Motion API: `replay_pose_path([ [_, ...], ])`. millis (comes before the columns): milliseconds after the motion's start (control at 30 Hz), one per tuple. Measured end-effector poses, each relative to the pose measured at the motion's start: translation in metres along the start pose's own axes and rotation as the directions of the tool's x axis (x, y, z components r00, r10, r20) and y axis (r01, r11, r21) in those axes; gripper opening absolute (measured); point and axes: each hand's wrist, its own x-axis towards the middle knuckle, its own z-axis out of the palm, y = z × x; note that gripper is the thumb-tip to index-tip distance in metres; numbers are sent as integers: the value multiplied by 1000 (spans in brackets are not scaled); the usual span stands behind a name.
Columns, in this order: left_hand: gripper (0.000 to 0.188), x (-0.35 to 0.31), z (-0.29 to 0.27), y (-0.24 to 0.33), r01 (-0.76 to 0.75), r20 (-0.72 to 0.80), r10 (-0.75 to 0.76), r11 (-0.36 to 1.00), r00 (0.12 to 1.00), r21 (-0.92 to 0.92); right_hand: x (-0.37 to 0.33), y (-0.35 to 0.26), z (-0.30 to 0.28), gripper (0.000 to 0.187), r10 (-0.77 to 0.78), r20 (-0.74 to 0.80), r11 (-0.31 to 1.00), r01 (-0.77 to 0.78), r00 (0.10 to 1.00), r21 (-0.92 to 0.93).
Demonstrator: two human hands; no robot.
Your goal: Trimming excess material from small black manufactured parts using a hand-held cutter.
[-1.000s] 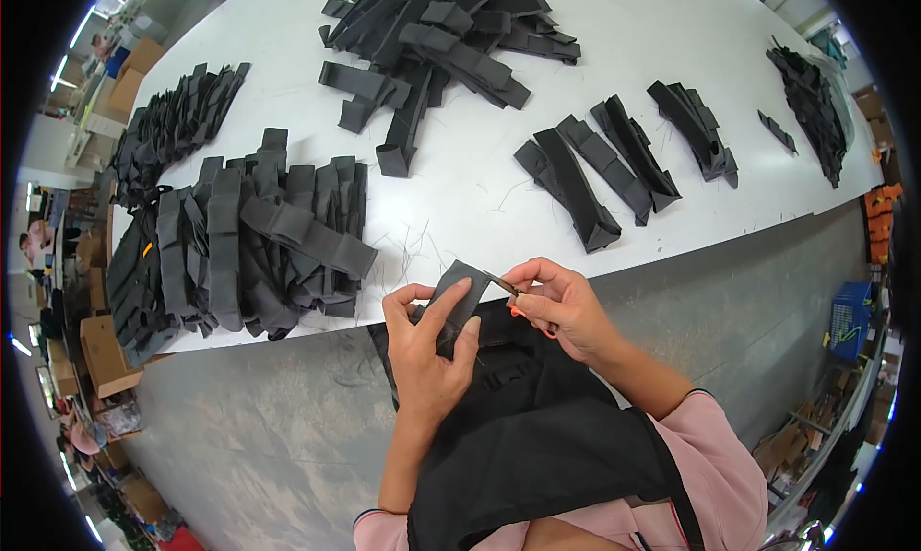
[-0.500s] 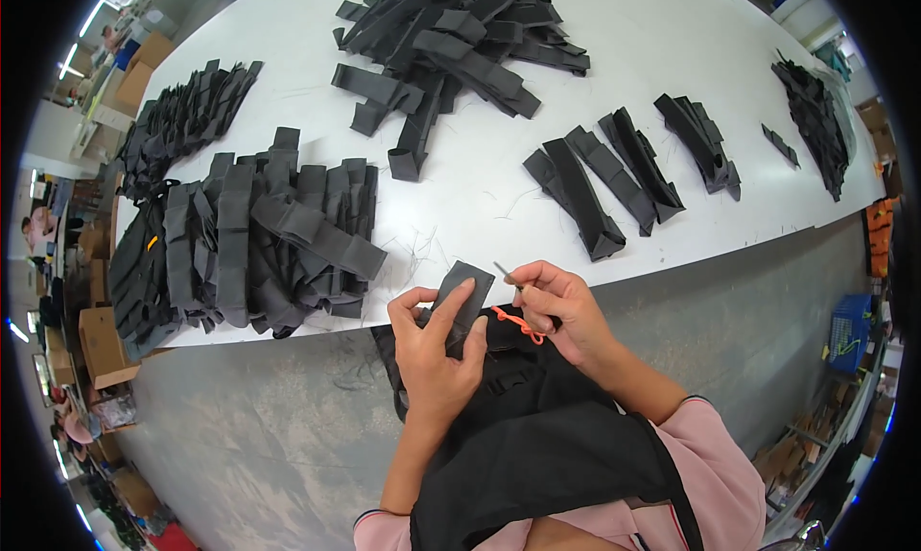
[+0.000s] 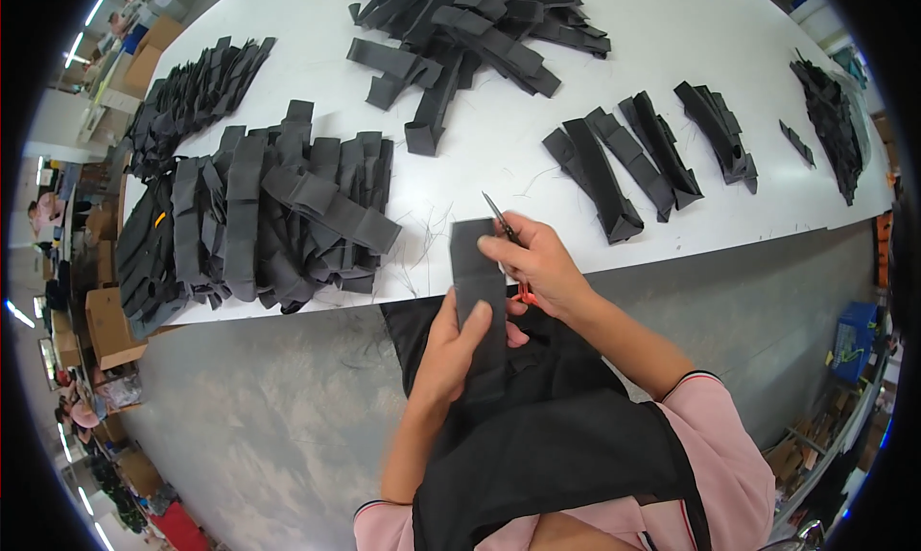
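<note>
My left hand (image 3: 444, 350) is closed on the lower part of a dark grey fabric strip (image 3: 474, 284), thumb on its face. The strip stands lengthwise over the table's near edge, in front of my black apron (image 3: 537, 436). At the strip's upper right edge, my right hand (image 3: 549, 268) pinches it with the thumb. The same hand holds small scissors (image 3: 497, 211), their dark pointed tip upward past the fingers. Part of their orange handle shows below the hand; the rest is hidden.
On the white table (image 3: 307, 33) a loose heap of dark strips (image 3: 480, 23) lies at the back. Stacked strips (image 3: 278, 215) lie at the left, several folded strips (image 3: 602, 182) at the right, and a dark pile (image 3: 830, 124) at the far right. Thread ends are scattered mid-table.
The strip has turned upright and shows more of its length. My right hand has moved left and up onto it, with the scissors' tip now higher. The whole view has shifted slightly.
</note>
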Motion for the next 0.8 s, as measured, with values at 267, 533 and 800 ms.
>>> replay_pose_path([
  [267,24,3,6,9,-27,-249,45,997,967,76,-47,-1,-15,25,-506,112,552,421,855,-720],
  [533,24,1,13,12,-4,-225,15,999,974,46,-33,-3,-12,25,-667,376,86,568,643,-819],
  [800,23,1,4,5,-6,-204,-7,998,979,-62,-46,4,-21,21,-339,19,799,298,941,-523],
])
